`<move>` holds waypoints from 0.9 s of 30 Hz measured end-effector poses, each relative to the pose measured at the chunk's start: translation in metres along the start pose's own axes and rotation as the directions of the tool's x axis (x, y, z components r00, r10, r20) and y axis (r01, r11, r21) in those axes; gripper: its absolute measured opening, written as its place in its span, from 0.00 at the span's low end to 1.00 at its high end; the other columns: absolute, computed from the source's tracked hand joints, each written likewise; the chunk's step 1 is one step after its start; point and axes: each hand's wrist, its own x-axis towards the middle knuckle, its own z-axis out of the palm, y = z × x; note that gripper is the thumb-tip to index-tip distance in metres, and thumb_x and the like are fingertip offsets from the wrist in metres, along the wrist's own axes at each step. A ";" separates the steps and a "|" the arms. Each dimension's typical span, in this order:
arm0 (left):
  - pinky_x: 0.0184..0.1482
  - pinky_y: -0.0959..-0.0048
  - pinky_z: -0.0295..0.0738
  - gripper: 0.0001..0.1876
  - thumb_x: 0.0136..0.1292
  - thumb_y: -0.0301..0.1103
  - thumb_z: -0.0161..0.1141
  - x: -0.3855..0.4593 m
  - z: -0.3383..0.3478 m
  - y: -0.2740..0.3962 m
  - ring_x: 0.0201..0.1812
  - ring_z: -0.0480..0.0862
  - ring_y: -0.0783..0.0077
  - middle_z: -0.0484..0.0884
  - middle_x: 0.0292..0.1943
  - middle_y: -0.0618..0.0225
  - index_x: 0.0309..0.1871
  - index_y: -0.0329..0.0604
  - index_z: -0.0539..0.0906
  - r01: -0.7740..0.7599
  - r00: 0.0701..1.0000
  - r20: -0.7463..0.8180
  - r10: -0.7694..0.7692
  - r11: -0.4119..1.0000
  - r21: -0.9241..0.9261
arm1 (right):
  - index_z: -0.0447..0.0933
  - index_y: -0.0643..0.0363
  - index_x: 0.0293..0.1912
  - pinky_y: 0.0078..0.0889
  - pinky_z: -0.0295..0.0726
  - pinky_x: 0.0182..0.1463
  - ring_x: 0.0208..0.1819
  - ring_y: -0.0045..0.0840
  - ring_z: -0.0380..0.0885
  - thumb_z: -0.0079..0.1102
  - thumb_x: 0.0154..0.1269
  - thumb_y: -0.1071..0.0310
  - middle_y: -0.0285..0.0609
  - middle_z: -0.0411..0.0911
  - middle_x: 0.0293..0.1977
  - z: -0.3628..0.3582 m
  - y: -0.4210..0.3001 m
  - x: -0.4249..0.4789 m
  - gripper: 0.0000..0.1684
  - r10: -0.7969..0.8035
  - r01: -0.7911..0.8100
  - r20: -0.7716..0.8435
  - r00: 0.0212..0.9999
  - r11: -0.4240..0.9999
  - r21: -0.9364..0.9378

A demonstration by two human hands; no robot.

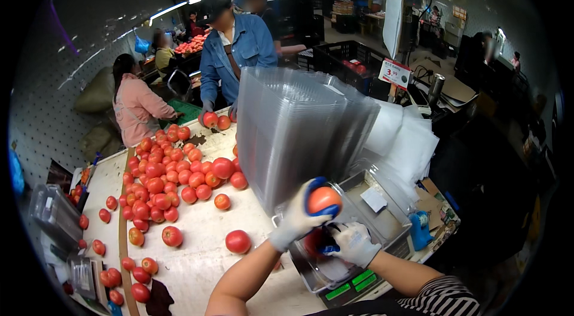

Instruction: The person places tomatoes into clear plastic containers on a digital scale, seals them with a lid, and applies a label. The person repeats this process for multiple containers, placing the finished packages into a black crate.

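Observation:
In a white and blue work glove, my left hand (298, 217) is closed around a tomato (323, 200) above a digital scale. A clear plastic tray (325, 271) rests on the scale, whose green displays (351, 284) face me. My right hand (352, 242), gloved the same way, reaches down into that tray beside a darker red tomato (314, 243); whether its fingers grip it is hidden. Left of the scale, a single tomato (238, 242) sits on the pale tabletop (197, 266). Farther left lies a large spread of tomatoes (154, 186).
Tall stacks of clear plastic trays (287, 136) stand behind the scale. White sheets (399, 136) and a blue tape dispenser (420, 231) lie to the right. Across the table, a co-worker in a denim jacket (237, 51) handles tomatoes; another in pink (139, 105) stands left.

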 end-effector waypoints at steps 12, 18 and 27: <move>0.66 0.57 0.61 0.38 0.52 0.49 0.66 -0.011 0.053 -0.010 0.64 0.68 0.46 0.68 0.62 0.44 0.65 0.42 0.68 -0.201 0.962 0.262 -0.082 0.444 0.873 | 0.78 0.57 0.46 0.46 0.65 0.65 0.55 0.40 0.73 0.67 0.46 0.57 0.49 0.77 0.49 0.004 0.022 -0.064 0.25 -0.238 0.351 -0.372 0.897 0.896 0.271; 0.57 0.71 0.72 0.27 0.56 0.28 0.66 -0.062 -0.002 -0.025 0.55 0.77 0.66 0.76 0.56 0.58 0.60 0.37 0.72 -0.104 0.869 -0.450 0.204 0.966 0.236 | 0.76 0.66 0.50 0.33 0.77 0.55 0.44 0.36 0.81 0.63 0.57 0.65 0.51 0.80 0.46 0.002 0.062 -0.115 0.22 0.344 0.136 -0.242 0.907 0.303 0.943; 0.49 0.78 0.77 0.20 0.60 0.21 0.59 -0.164 -0.044 -0.059 0.46 0.80 0.75 0.81 0.49 0.65 0.57 0.33 0.75 0.263 0.697 -0.671 -0.251 0.961 -0.086 | 0.78 0.66 0.42 0.32 0.82 0.34 0.29 0.31 0.82 0.51 0.70 0.52 0.47 0.82 0.32 0.025 0.110 -0.160 0.23 0.563 -0.075 0.343 0.752 -0.443 0.893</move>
